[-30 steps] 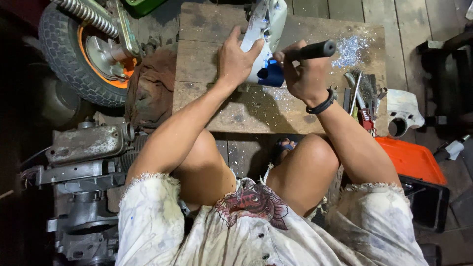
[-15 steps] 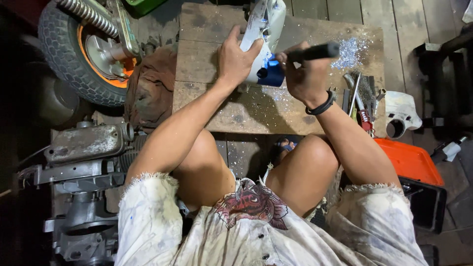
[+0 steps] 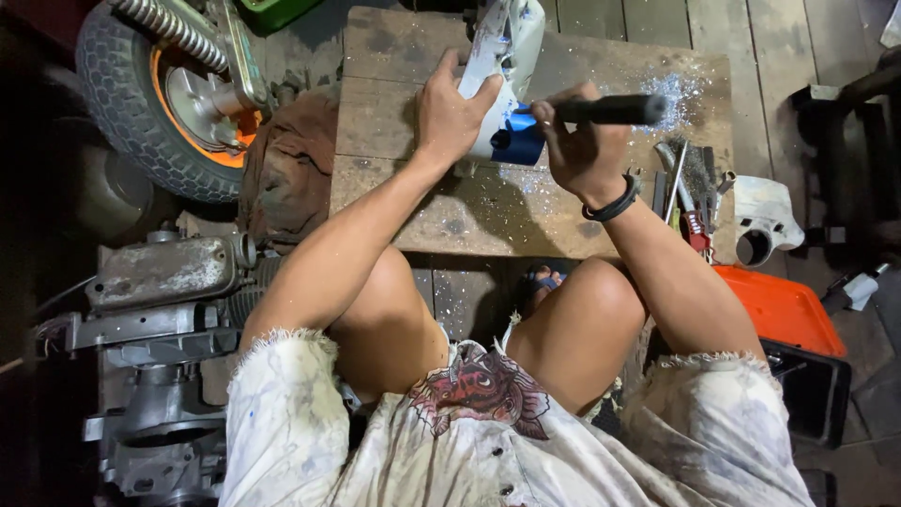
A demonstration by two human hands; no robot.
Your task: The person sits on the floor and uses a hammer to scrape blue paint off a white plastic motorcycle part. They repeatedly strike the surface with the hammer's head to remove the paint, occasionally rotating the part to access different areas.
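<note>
The fingers of the left hand [image 3: 455, 117] are spread and pressed down over a white and blue plastic part [image 3: 502, 89], pinning it against the wooden board [image 3: 394, 103]; the fingers of the right hand [image 3: 582, 141] are curled tight around the black handle of a tool [image 3: 605, 110], which lies roughly level with its working end meeting the blue portion of the part. The part sits at the far middle of the board, its white end reaching past the top edge of the view and its blue end nearest the right hand. A black band [image 3: 615, 202] circles the right wrist. Pale shavings [image 3: 671, 94] are scattered over the board just right of the tool and below the part. At the board's right edge lies a cluster of hand tools [image 3: 690, 192], and beside them on the floor rests a white housing piece [image 3: 765, 221] with a round opening. An orange tray [image 3: 779, 305] sits by the right knee. To the left of the board a brown rag [image 3: 286, 174] is bunched against a small tyre with an orange hub [image 3: 155, 103], and a grey engine block [image 3: 160, 310] lies below it.
</note>
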